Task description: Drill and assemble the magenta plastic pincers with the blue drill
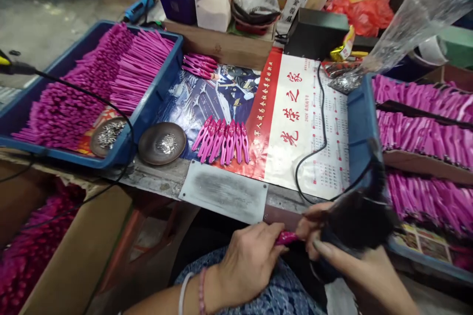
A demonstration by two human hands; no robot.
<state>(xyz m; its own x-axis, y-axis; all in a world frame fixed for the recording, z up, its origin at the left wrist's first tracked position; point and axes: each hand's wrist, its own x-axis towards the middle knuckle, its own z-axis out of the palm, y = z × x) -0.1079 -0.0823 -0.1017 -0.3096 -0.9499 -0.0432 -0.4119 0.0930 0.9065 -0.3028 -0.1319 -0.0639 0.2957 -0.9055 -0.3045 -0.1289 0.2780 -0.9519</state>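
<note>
Low in the head view, over the lap, my left hand (251,258) is closed round a shiny pink piece (286,237), whose end sticks out toward my right hand. My right hand (321,238) has its fingers curled round a dark tool (358,219) with a black cord; the tool is blurred. Its fingertips meet the right end of the pink piece. Just beyond the hands, a worn metal plate (224,192) lies at the table's edge. Behind that plate, several pink plier-shaped pieces (221,140) lie in a row on a poster.
A blue tray (157,103) of pink parts stands left, beside a brown dish (161,143) of small metal bits. Another blue tray (360,128) with pink pieces is at right. A black cable (322,108) crosses the poster. An open carton (84,236) sits lower left.
</note>
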